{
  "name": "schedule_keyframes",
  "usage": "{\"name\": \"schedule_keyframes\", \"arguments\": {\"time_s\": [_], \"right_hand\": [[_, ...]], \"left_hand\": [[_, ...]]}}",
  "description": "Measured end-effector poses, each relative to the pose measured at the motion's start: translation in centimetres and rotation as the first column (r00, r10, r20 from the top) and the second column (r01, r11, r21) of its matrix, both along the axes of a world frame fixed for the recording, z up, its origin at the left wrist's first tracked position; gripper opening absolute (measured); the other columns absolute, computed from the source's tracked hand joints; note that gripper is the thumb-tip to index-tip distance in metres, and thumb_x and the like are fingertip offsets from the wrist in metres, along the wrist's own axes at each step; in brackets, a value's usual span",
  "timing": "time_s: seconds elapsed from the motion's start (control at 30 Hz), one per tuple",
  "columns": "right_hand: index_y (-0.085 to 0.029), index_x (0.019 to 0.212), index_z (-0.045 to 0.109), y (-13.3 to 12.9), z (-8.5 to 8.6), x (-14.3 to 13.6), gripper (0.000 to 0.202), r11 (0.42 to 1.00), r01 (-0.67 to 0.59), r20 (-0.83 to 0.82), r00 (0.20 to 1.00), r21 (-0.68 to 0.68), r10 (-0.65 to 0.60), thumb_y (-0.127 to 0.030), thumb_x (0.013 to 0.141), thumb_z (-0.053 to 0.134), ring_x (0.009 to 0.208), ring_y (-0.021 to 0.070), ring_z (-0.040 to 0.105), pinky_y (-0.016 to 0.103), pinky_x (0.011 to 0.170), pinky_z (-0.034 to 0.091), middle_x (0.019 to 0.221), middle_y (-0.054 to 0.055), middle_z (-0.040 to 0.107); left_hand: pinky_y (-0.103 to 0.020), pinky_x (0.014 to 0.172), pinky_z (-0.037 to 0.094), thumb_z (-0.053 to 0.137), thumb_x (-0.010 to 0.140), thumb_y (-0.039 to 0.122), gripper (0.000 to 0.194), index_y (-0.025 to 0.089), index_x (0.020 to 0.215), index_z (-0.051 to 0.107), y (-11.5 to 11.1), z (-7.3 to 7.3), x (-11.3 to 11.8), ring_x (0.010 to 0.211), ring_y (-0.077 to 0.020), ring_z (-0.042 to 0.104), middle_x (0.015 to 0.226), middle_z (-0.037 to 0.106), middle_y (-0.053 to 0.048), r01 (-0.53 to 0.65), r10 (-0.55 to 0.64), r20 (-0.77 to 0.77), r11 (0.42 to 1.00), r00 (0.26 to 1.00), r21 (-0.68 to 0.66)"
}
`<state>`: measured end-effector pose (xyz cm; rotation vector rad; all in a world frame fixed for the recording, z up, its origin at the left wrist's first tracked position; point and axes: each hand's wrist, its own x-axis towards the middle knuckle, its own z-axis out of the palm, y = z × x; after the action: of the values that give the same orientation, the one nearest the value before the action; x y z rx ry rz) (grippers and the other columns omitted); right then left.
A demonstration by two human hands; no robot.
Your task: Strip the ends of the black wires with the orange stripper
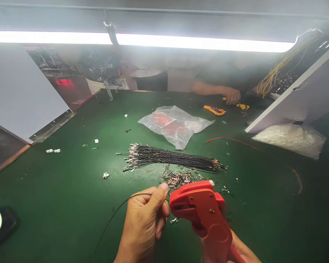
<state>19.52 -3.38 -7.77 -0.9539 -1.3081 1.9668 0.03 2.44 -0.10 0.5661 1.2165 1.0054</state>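
While one green bench mat (57, 204) covers the whole work surface, two white slanted boards flank it, one at the left (19, 95) and one at the right (298, 98). Two plastic bags lie on the mat: a clear bag (175, 124) with red contents near the centre, and a bag of white parts (290, 138) under the right board. One bundle of black wires (170, 157), too many to count, lies across the middle with metal terminals at both ends. One long red wire (252, 148) curves along the right side, well apart from the bundle. One red crimping tool (205, 215) sits in the right hand (241, 252), which is wrapped around the handles low in the frame; only part of that hand shows. The left hand (144, 223) is closed, thumb and fingers pinching one single black wire (117, 210) just beside the tool's head; the wire trails down to the left. One loose heap of small metal terminals (178, 179) lies between the bundle and the tool. Several small white bits (52, 150) are scattered on the left half. Across the bench, a co-worker's hand (232, 96) rests near two orange tools (214, 110).
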Motion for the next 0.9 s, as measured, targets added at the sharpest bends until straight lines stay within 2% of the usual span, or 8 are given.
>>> {"name": "schedule_keyframes", "arguments": {"time_s": [0.13, 0.3, 0.4, 0.47, 0.57, 0.67, 0.77, 0.9], "right_hand": [[-0.018, 0.074, 0.065, 0.0, -0.9, 0.1, 0.049, 0.999, 0.015, -0.062, 0.998, -0.035, -0.017, -0.067, 0.076, 0.070, 0.053, 0.0104, 0.035, 0.025, 0.054, 0.039, 0.060, -0.004, 0.045], [-0.017, 0.092, 0.064, 0.7, 0.0, -0.3, 0.052, 0.994, -0.090, -0.295, 0.953, -0.059, 0.069, -0.065, 0.075, 0.070, 0.053, 0.0113, 0.039, 0.024, 0.049, 0.035, 0.067, -0.003, 0.045], [-0.017, 0.100, 0.064, 1.1, 0.6, -0.6, 0.047, 0.983, -0.164, -0.445, 0.889, -0.088, 0.109, -0.057, 0.076, 0.073, 0.062, 0.0136, 0.043, 0.025, 0.057, 0.036, 0.075, 0.001, 0.049], [-0.019, 0.105, 0.064, 1.1, 1.0, -0.9, 0.047, 0.976, -0.167, -0.508, 0.858, -0.143, 0.073, -0.054, 0.075, 0.076, 0.067, 0.0147, 0.045, 0.027, 0.064, 0.037, 0.079, 0.002, 0.053], [-0.021, 0.113, 0.066, 0.7, 1.8, -1.6, 0.053, 0.977, -0.040, -0.568, 0.818, -0.209, -0.088, -0.055, 0.074, 0.077, 0.072, 0.0154, 0.052, 0.031, 0.074, 0.041, 0.080, 0.002, 0.060], [-0.023, 0.127, 0.064, 0.7, 2.7, -1.8, 0.062, 0.967, 0.127, -0.582, 0.778, -0.222, -0.235, -0.056, 0.076, 0.073, 0.081, 0.0217, 0.062, 0.044, 0.084, 0.048, 0.088, 0.005, 0.066], [-0.024, 0.140, 0.057, 1.1, 3.4, -1.1, 0.068, 0.971, 0.182, -0.570, 0.786, -0.157, -0.240, -0.054, 0.080, 0.069, 0.090, 0.0274, 0.065, 0.044, 0.082, 0.051, 0.104, 0.010, 0.070], [-0.025, 0.141, 0.058, 1.5, 4.0, 0.1, 0.061, 0.972, 0.185, -0.533, 0.813, -0.144, -0.234, -0.048, 0.086, 0.066, 0.093, 0.0261, 0.067, 0.042, 0.084, 0.051, 0.127, 0.011, 0.068]], "left_hand": [[-0.019, 0.036, 0.013, 0.084, 0.057, 0.057, 0.053, 0.016, 0.041, 0.054, -0.1, -0.3, -0.1, 0.027, -0.0003, 0.026, 0.035, 0.043, 0.006, -0.014, 0.014, -0.019, 1.000, 1.000, 0.015], [-0.020, 0.039, 0.016, 0.085, 0.060, 0.056, 0.052, 0.015, 0.045, 0.057, -0.1, -0.3, -0.1, 0.031, -0.0003, 0.029, 0.043, 0.047, 0.006, -0.076, 0.078, -0.026, 0.995, 0.997, 0.061], [-0.020, 0.041, 0.021, 0.084, 0.067, 0.055, 0.049, 0.015, 0.050, 0.059, -0.3, -0.6, -0.2, 0.037, -0.0013, 0.035, 0.050, 0.051, 0.006, -0.115, 0.121, -0.026, 0.980, 0.992, 0.161], [-0.020, 0.043, 0.024, 0.079, 0.075, 0.058, 0.048, 0.017, 0.055, 0.063, -0.5, -0.9, -0.3, 0.040, -0.0036, 0.039, 0.049, 0.050, 0.006, -0.106, 0.124, -0.063, 0.965, 0.990, 0.239], [-0.023, 0.048, 0.030, 0.069, 0.084, 0.062, 0.049, 0.020, 0.059, 0.066, -0.9, -1.7, -0.4, 0.047, -0.0084, 0.043, 0.047, 0.051, 0.005, -0.068, 0.155, -0.216, 0.930, 0.964, 0.362], [-0.026, 0.056, 0.034, 0.062, 0.089, 0.062, 0.047, 0.023, 0.062, 0.067, -1.3, -2.4, -0.3, 0.059, -0.0143, 0.049, 0.048, 0.054, 0.003, 0.022, 0.175, -0.410, 0.901, 0.895, 0.433], [-0.027, 0.062, 0.036, 0.058, 0.091, 0.061, 0.045, 0.026, 0.065, 0.068, -1.8, -3.0, 0.1, 0.071, -0.0186, 0.053, 0.050, 0.057, 0.002, 0.132, 0.115, -0.492, 0.889, 0.863, 0.439], [-0.029, 0.072, 0.035, 0.057, 0.094, 0.058, 0.046, 0.027, 0.061, 0.066, -2.3, -3.6, 0.8, 0.073, -0.0182, 0.051, 0.053, 0.058, 0.004, 0.207, 0.085, -0.518, 0.852, 0.851, 0.481]]}}
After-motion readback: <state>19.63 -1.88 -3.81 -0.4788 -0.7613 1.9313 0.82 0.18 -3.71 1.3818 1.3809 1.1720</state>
